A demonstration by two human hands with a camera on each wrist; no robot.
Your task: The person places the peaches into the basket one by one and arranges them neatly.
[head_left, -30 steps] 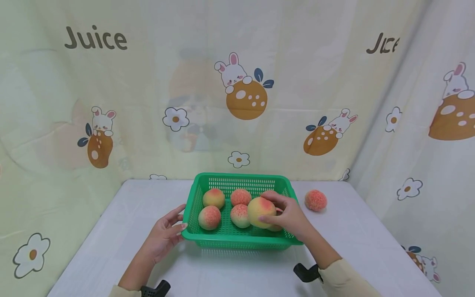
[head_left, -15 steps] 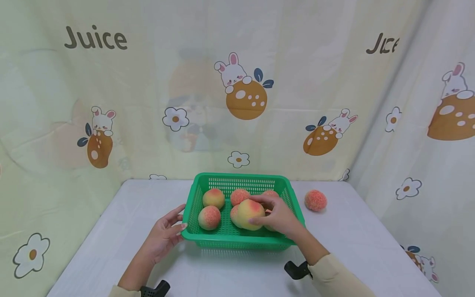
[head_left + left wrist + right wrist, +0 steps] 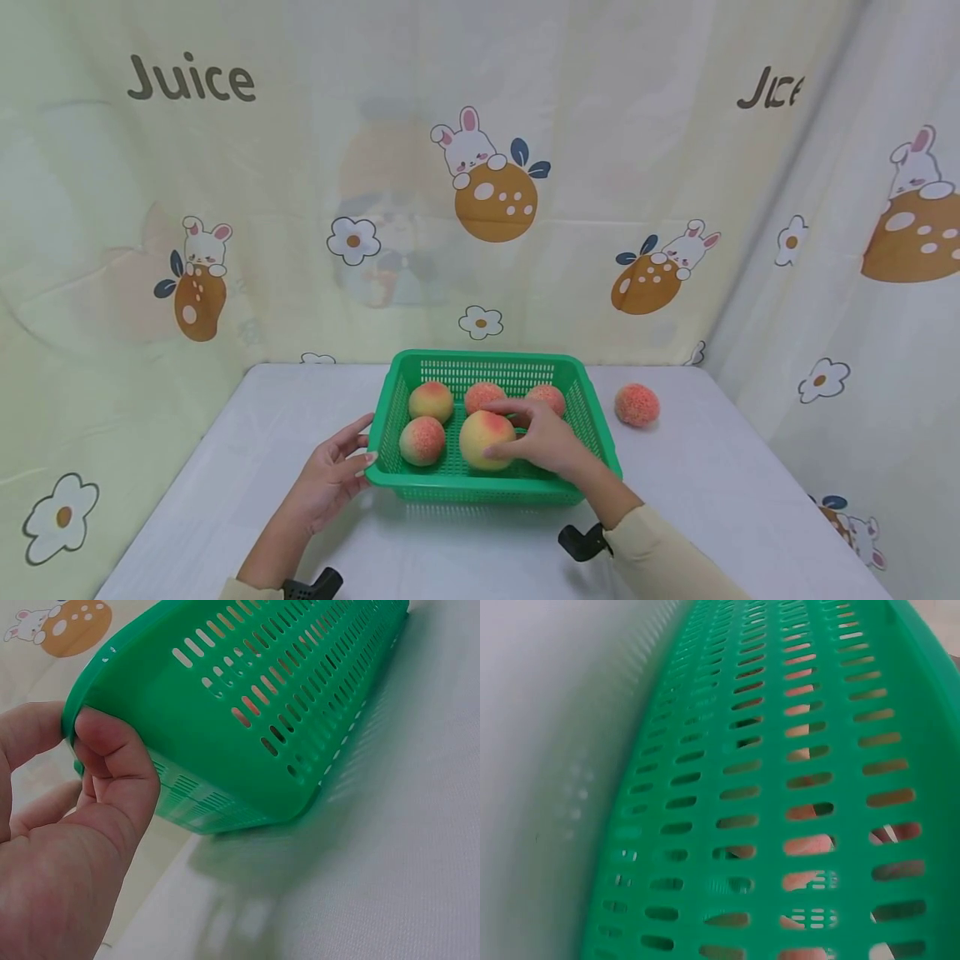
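My left hand (image 3: 335,479) pinches the left rim of a green plastic basket (image 3: 480,484); in the left wrist view the thumb (image 3: 112,746) presses the near side of the rim. My right hand (image 3: 546,442) reaches over the basket's front and holds a yellow peach with a red blush (image 3: 482,442) between thumb and fingers. Around it in the basket lie a yellow-red peach (image 3: 431,402), a speckled pink-green peach (image 3: 422,442) and two pink peaches, one at back middle (image 3: 483,395) and one at back right (image 3: 546,398). The right wrist view shows the basket's slotted wall (image 3: 936,761).
Outside the basket, to its right, a pink-red peach (image 3: 637,405) lies on the white-covered table (image 3: 697,467). A printed curtain (image 3: 585,275) hangs behind the table's back edge. Dark wrist cameras (image 3: 583,543) sit on both wrists.
My right hand has moved left over the basket with the yellow peach, uncovering the back-right peach and covering the front-middle one. The left hand and basket stay in place.
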